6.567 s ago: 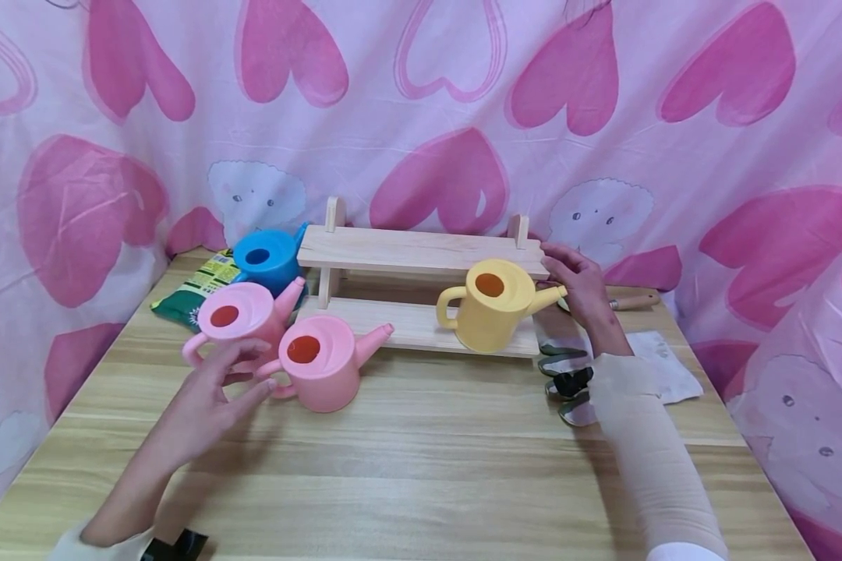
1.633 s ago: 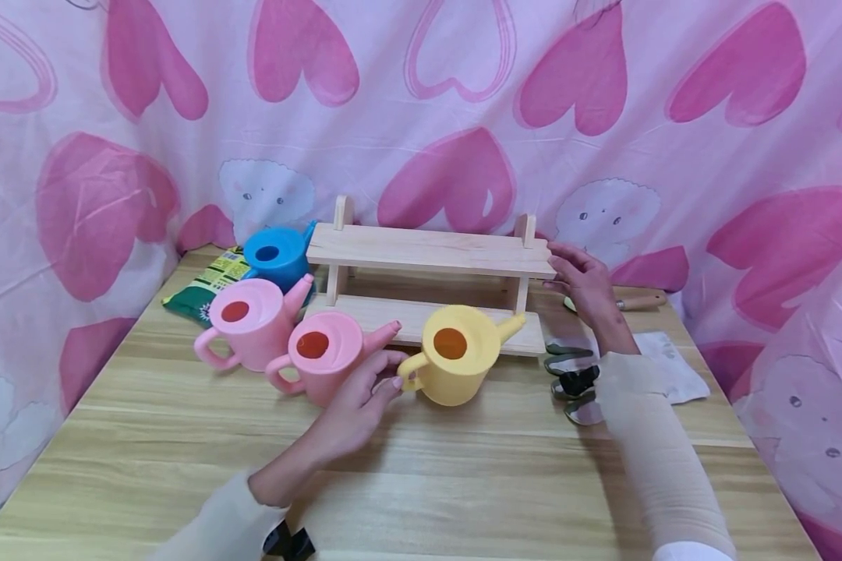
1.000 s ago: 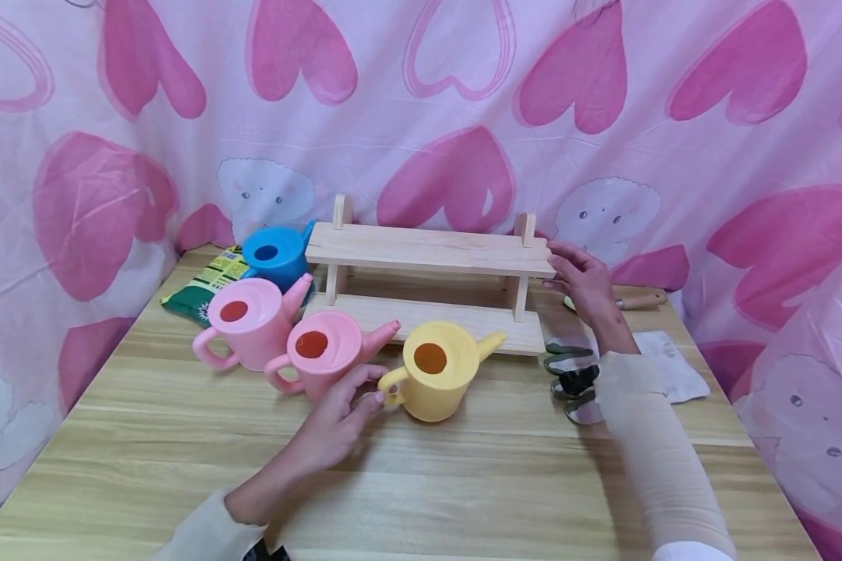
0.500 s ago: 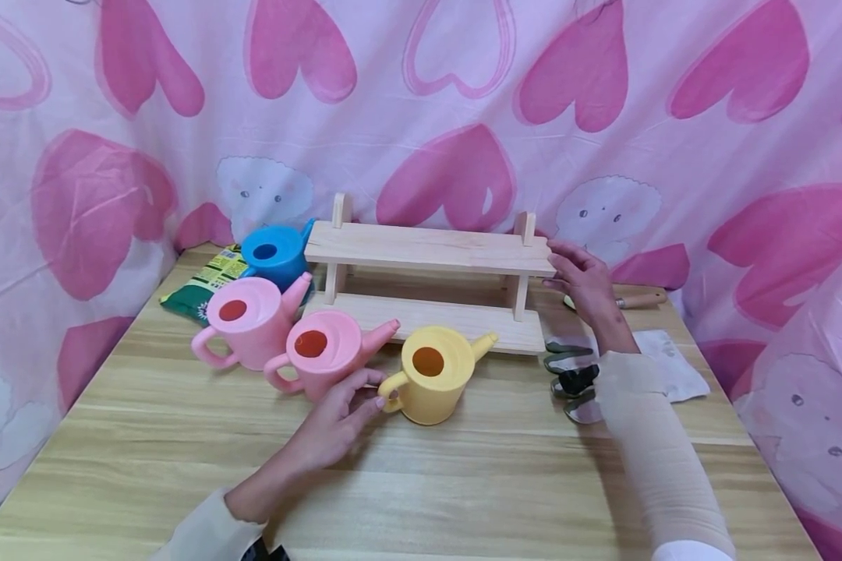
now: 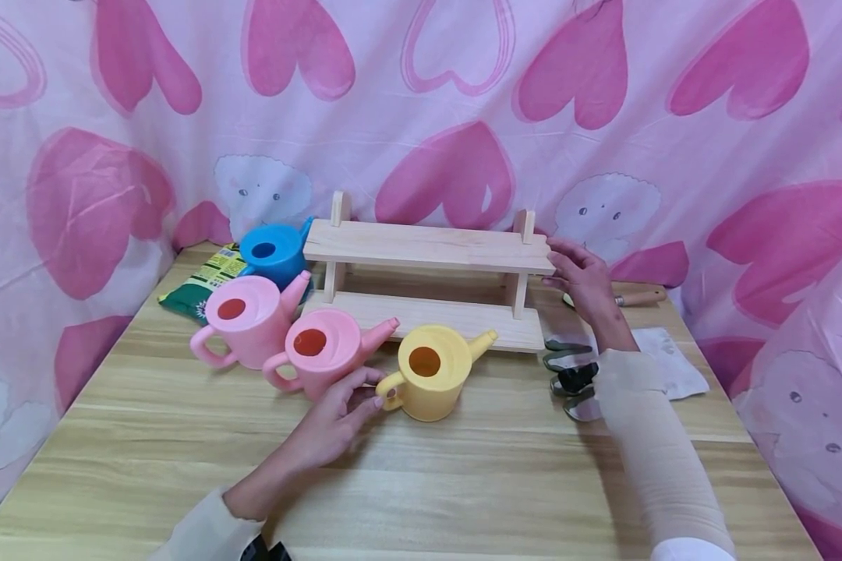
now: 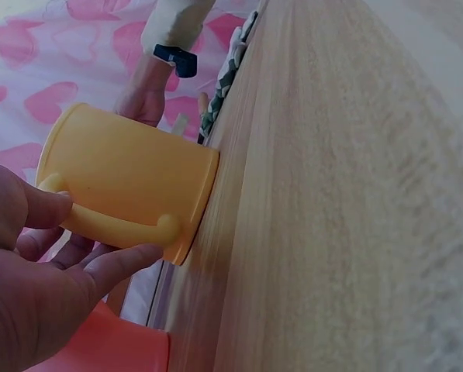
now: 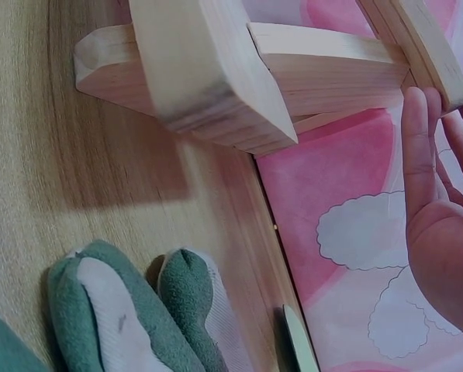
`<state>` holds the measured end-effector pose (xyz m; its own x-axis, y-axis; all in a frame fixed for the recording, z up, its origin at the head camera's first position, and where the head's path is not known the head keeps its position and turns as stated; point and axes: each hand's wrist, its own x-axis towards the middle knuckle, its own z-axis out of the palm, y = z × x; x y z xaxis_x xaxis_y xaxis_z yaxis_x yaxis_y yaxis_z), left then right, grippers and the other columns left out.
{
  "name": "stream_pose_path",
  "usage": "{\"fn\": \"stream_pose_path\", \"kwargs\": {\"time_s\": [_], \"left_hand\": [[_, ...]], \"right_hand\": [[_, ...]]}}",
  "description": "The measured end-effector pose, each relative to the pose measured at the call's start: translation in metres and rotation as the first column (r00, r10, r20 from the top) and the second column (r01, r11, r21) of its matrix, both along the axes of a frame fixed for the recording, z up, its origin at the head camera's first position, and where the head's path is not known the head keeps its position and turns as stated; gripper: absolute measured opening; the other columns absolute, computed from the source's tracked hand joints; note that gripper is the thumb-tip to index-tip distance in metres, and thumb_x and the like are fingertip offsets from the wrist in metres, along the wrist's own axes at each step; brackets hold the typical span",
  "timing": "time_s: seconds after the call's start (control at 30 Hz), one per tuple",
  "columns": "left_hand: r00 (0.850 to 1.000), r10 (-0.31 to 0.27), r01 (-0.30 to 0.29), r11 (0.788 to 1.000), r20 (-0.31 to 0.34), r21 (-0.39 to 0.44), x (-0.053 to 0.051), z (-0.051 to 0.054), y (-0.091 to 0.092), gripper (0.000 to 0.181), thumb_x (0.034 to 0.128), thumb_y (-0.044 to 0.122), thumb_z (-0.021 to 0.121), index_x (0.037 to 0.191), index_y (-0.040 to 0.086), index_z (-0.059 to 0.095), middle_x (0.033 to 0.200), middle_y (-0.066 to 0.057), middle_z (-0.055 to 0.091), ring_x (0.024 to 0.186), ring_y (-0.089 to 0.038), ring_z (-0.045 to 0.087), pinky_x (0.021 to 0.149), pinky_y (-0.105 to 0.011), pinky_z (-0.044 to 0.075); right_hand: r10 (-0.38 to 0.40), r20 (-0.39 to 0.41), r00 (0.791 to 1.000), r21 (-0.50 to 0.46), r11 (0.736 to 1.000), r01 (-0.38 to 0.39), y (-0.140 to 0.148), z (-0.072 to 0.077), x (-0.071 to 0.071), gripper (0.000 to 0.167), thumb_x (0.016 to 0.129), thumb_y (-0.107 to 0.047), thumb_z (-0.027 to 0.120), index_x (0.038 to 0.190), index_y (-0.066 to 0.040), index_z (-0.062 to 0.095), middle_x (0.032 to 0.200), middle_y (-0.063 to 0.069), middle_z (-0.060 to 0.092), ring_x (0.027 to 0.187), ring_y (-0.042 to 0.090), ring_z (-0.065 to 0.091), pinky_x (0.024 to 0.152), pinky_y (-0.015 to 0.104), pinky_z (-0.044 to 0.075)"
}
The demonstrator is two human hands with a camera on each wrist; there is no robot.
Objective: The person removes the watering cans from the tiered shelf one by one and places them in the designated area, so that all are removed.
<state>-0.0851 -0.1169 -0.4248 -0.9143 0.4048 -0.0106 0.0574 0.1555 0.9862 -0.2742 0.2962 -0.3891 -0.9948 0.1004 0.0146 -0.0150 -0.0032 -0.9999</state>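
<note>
A yellow watering can [image 5: 438, 389] stands upright on the table before the shelf, its spout to the right. My left hand [image 5: 333, 425] holds its handle with thumb and fingers, as the left wrist view also shows. Just left of it stand two pink watering cans [image 5: 330, 374], one behind the other. My right hand [image 5: 582, 284] grips the right end of the upper board of a two-tier wooden shelf [image 5: 421, 248]; fingertips [image 7: 417, 105] touch the board's end in the right wrist view. Behind the pink cans is a blue watering can [image 5: 281, 265].
A green and yellow bag [image 5: 203, 288] lies at the back left. Green and white gloves [image 5: 567, 358] lie under my right forearm, close to a white cloth [image 5: 670, 370]. Behind my right hand lies a tool with a wooden handle [image 5: 642, 298]. A heart-patterned curtain [image 5: 421, 93] surrounds the table [image 5: 421, 499].
Earlier the yellow can stood on the shelf's right side and my left hand was at the pink cans. The yellow can then came forward and left onto the table. My right hand has stayed put.
</note>
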Motion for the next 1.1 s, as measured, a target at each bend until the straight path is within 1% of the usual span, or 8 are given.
{"fn": "stream_pose_path", "kwargs": {"time_s": [0.23,0.5,0.63,0.77,0.87,0.93,1.03,1.1], "left_hand": [[1.0,-0.012,0.012,1.0,-0.01,-0.001,-0.001,0.0,-0.001,0.028,0.1021,-0.002,0.06,0.129,0.002,0.059,0.128,-0.02,0.058,0.121,-0.037,0.059,0.101,-0.029,0.051],[1.0,-0.003,0.002,0.999,-0.018,-0.037,0.006,0.003,-0.003,0.046,0.0996,0.008,0.069,0.143,0.012,0.052,0.14,-0.007,0.055,0.131,-0.031,0.056,0.103,-0.033,0.049],[0.997,0.015,-0.027,0.987,-0.077,-0.158,0.019,0.013,-0.003,0.056,0.0984,0.019,0.073,0.148,0.022,0.048,0.146,0.004,0.05,0.136,-0.023,0.051,0.104,-0.037,0.048],[0.989,0.041,-0.087,0.939,-0.141,-0.333,0.032,0.032,-0.004,0.062,0.0953,0.025,0.077,0.15,0.032,0.047,0.145,0.018,0.047,0.135,-0.014,0.049,0.104,-0.041,0.05],[0.976,0.019,-0.111,0.899,-0.216,-0.423,0.04,0.049,-0.006,0.06,0.0952,0.03,0.076,0.147,0.038,0.048,0.143,0.023,0.047,0.134,-0.009,0.047,0.105,-0.044,0.049],[0.959,-0.003,-0.129,0.885,-0.283,-0.448,0.044,0.06,-0.009,0.056,0.0959,0.032,0.075,0.145,0.038,0.049,0.144,0.023,0.048,0.132,-0.008,0.048,0.105,-0.045,0.05],[0.929,-0.019,-0.161,0.879,-0.37,-0.45,0.044,0.078,-0.016,0.051,0.0962,0.031,0.075,0.142,0.038,0.052,0.144,0.018,0.05,0.132,-0.011,0.05,0.103,-0.049,0.05],[0.9,-0.029,-0.185,0.879,-0.436,-0.439,0.039,0.087,-0.022,0.049,0.0962,0.029,0.075,0.14,0.033,0.055,0.144,0.014,0.052,0.132,-0.014,0.051,0.1,-0.049,0.052]], "right_hand": [[0.0,0.005,1.0,0.0,1.0,0.0,0.0,0.0,0.0,0.051,0.096,-0.029,0.075,0.142,-0.012,0.062,0.131,0.008,0.056,0.087,0.015,0.066,0.078,0.026,0.06],[0.006,0.005,1.0,0.04,0.999,-0.006,0.0,0.001,0.002,0.049,0.096,-0.032,0.075,0.14,-0.015,0.064,0.132,0.007,0.057,0.088,0.017,0.065,0.079,0.027,0.06],[0.019,0.003,1.0,0.123,0.992,-0.019,0.001,0.002,0.005,0.051,0.096,-0.035,0.074,0.141,-0.014,0.063,0.13,0.007,0.057,0.089,0.018,0.065,0.079,0.028,0.06],[0.048,-0.028,0.998,0.183,0.982,-0.042,0.0,0.005,0.009,0.05,0.099,-0.033,0.071,0.142,-0.009,0.061,0.127,0.007,0.059,0.088,0.017,0.067,0.079,0.03,0.061],[0.063,-0.063,0.996,0.245,0.969,-0.045,-0.001,0.006,0.012,0.048,0.102,-0.029,0.068,0.143,-0.005,0.059,0.127,0.009,0.06,0.086,0.018,0.069,0.078,0.032,0.061],[0.081,-0.097,0.992,0.319,0.947,-0.046,-0.002,0.008,0.015,0.047,0.104,-0.027,0.065,0.143,-0.004,0.058,0.129,0.014,0.059,0.091,0.021,0.07,0.079,0.034,0.061],[0.121,-0.149,0.981,0.456,0.889,-0.041,-0.003,0.011,0.019,0.049,0.106,-0.028,0.061,0.148,-0.003,0.053,0.137,0.02,0.058,0.107,0.029,0.066,0.088,0.037,0.059],[0.149,-0.173,0.974,0.539,0.842,-0.033,-0.003,0.013,0.021,0.053,0.106,-0.029,0.06,0.152,-0.004,0.048,0.143,0.023,0.054,0.121,0.035,0.059,0.099,0.044,0.053]]}}
